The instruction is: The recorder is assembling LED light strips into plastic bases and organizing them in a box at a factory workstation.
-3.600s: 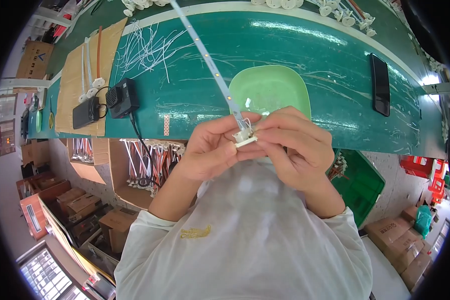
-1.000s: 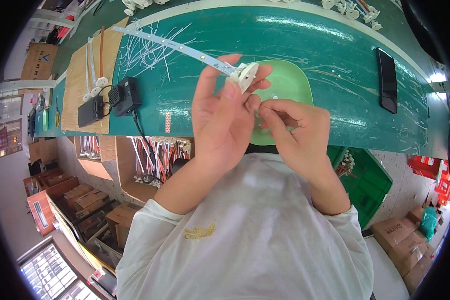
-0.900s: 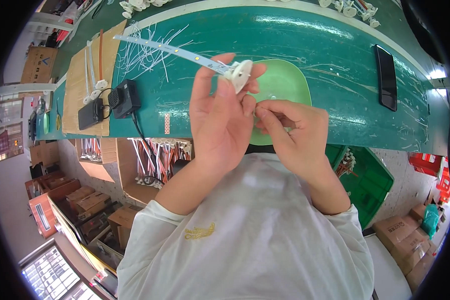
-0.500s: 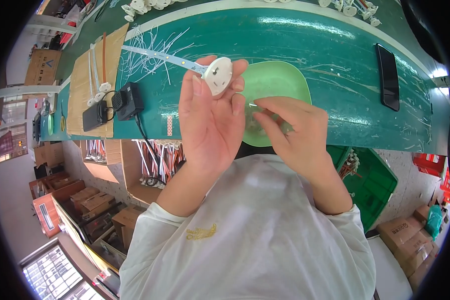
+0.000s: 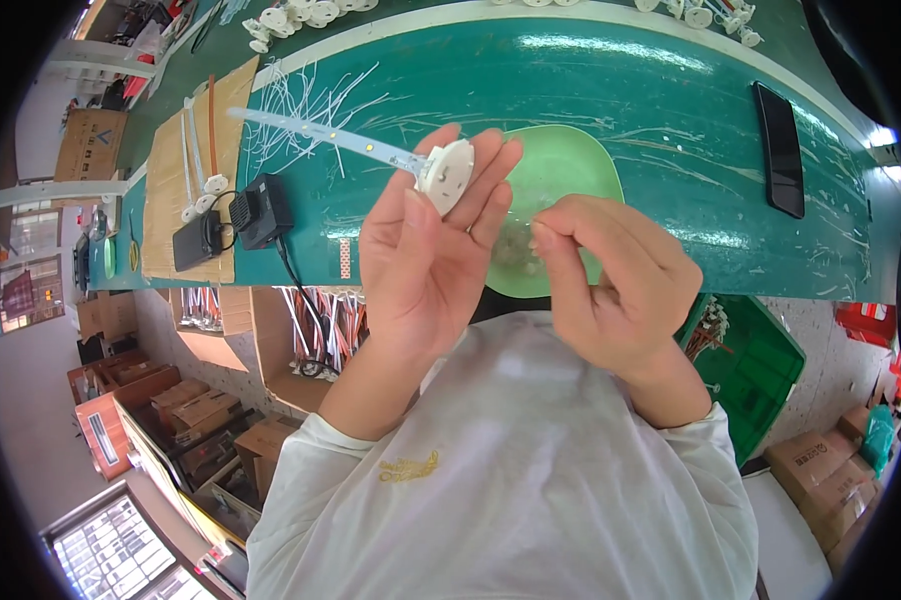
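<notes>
My left hand (image 5: pixel 425 255), palm up, holds an LED strip lamp by its round white end cap (image 5: pixel 444 178) between thumb and fingers. From the cap a pale narrow strip (image 5: pixel 320 131) with small yellow LEDs reaches out to the upper left. My right hand (image 5: pixel 625 275) is closed in a pinch over the near right part of a light green tray (image 5: pixel 560 155). Something tiny shows at its fingertips, too small to name. Small clear pieces, hard to make out, lie in the tray under the hands.
Thin white strands (image 5: pixel 305 115) lie on the green table (image 5: pixel 460 70). On the left, cardboard (image 5: pixel 160 180) carries more strips beside a black power adapter (image 5: pixel 265 212). A phone (image 5: pixel 778 150) lies at right. Below the edge stand a carton of strips (image 5: pixel 338 325) and a green crate (image 5: pixel 760 370).
My left hand has turned the end cap, which now sits slightly farther right and lower. My right hand has shifted a little to the right, its thumb and finger now pressed together.
</notes>
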The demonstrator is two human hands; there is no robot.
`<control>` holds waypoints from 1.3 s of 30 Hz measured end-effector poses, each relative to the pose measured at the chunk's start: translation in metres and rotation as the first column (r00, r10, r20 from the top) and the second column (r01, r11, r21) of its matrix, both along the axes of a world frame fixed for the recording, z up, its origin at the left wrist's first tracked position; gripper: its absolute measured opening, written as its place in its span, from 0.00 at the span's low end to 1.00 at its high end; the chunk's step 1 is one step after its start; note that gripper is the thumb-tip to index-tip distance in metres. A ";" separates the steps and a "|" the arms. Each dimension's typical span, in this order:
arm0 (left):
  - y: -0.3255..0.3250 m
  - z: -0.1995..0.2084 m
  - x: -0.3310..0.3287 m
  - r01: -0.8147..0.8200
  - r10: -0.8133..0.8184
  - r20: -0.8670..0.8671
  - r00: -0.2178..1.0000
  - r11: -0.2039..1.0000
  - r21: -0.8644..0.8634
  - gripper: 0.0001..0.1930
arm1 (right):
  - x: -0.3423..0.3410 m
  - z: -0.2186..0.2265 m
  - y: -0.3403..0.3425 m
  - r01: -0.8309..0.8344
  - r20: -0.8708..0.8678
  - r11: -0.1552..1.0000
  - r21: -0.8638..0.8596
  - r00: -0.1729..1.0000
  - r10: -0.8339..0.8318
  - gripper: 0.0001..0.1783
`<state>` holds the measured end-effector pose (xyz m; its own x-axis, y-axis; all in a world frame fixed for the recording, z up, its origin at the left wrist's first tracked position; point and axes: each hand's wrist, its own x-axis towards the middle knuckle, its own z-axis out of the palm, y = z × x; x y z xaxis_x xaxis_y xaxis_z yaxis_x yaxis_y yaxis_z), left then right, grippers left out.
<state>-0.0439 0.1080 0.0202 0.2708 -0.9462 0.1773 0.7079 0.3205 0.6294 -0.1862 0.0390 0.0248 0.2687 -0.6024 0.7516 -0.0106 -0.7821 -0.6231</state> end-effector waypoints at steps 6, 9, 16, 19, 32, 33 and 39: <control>0.006 -0.001 -0.008 -0.021 0.020 0.131 0.991 1.000 0.006 0.27 | 0.012 0.007 0.003 0.014 -0.091 0.991 -0.136 0.996 -0.027 0.08; 0.007 -0.002 -0.008 -0.017 0.016 0.131 0.991 1.000 0.006 0.27 | 0.016 0.005 0.004 0.042 -0.041 0.985 -0.169 0.998 -0.050 0.08; 0.011 -0.009 -0.013 -0.049 0.046 0.135 0.990 0.999 0.016 0.26 | 0.025 0.006 0.012 0.050 -0.092 0.984 -0.169 0.994 -0.066 0.08; 0.011 -0.010 -0.015 -0.053 0.052 0.103 0.993 0.999 0.006 0.25 | 0.033 0.002 0.018 0.114 -0.039 0.967 -0.227 0.991 -0.126 0.08; 0.018 -0.007 -0.018 0.015 -0.021 -0.110 0.994 0.998 -0.058 0.26 | 0.033 -0.008 0.022 0.075 0.063 0.976 -0.205 0.996 -0.063 0.08; 0.018 -0.007 -0.019 0.031 -0.035 -0.071 0.997 0.998 -0.050 0.26 | 0.033 -0.006 0.023 0.097 0.070 0.977 -0.190 0.994 -0.085 0.08; 0.017 -0.005 -0.026 -0.073 0.077 -0.057 0.995 0.994 0.078 0.28 | 0.039 -0.007 0.024 0.105 0.011 0.972 -0.208 0.994 -0.105 0.10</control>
